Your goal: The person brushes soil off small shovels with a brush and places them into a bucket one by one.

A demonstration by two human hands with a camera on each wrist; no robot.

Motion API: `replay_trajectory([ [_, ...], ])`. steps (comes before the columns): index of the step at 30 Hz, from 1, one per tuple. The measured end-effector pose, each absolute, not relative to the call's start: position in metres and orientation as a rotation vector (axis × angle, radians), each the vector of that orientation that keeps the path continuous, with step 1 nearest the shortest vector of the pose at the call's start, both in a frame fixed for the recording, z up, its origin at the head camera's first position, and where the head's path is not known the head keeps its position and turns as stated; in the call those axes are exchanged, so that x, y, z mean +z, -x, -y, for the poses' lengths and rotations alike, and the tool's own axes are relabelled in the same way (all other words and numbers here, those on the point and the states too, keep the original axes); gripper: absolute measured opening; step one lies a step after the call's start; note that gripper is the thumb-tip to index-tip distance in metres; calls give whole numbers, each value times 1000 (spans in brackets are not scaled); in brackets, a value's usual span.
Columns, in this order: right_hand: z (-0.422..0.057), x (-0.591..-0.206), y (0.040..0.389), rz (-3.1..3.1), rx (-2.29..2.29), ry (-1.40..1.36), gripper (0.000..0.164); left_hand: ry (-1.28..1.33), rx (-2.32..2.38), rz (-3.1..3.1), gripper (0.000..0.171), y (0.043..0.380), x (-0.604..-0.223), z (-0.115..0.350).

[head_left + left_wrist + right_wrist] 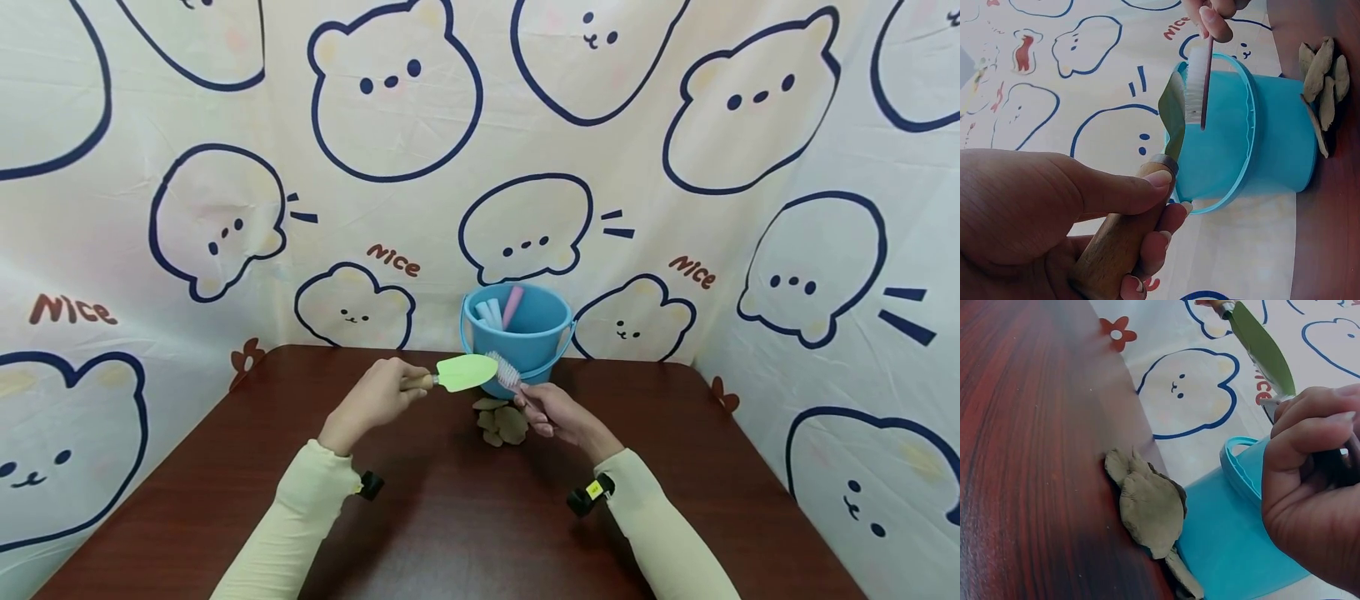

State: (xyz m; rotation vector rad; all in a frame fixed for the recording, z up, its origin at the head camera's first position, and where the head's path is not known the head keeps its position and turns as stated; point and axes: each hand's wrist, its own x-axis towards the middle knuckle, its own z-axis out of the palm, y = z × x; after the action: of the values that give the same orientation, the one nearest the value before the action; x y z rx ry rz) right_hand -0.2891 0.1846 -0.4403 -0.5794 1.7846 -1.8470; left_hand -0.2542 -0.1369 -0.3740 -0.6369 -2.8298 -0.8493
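Note:
My left hand point(378, 393) grips the wooden handle point(1116, 240) of a small trowel with a green blade point(467, 372). My right hand point(558, 410) holds a brush point(507, 372) by its thin handle, white bristles facing the blade. In the left wrist view the bristles point(1196, 84) lie right at the blade's edge. Both tools are raised in front of a light blue bucket point(525, 337). Flat brownish-grey clay-like lumps point(1150, 509) lie at the bucket's foot, below the right hand. The right palm hides part of the brush handle.
The bucket stands at the back of the dark brown table point(450, 517), near the printed cloth wall point(435, 217). Inside it are a pink stick-like thing point(513, 306) and pale blue ones point(489, 313). Its handle point(558, 358) hangs down in front.

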Motion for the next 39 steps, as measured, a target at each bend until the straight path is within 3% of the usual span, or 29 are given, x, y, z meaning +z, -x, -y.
replay_trajectory([
  [20, -204, -425, 292, -1920, -1677, 575, 37, 687, -819, 2809, 29, 249, -363, 154],
  [39, -261, -401, 288, -2329, -1214, 590, 42, 691, -941, 2680, 31, 251, -366, 146],
])
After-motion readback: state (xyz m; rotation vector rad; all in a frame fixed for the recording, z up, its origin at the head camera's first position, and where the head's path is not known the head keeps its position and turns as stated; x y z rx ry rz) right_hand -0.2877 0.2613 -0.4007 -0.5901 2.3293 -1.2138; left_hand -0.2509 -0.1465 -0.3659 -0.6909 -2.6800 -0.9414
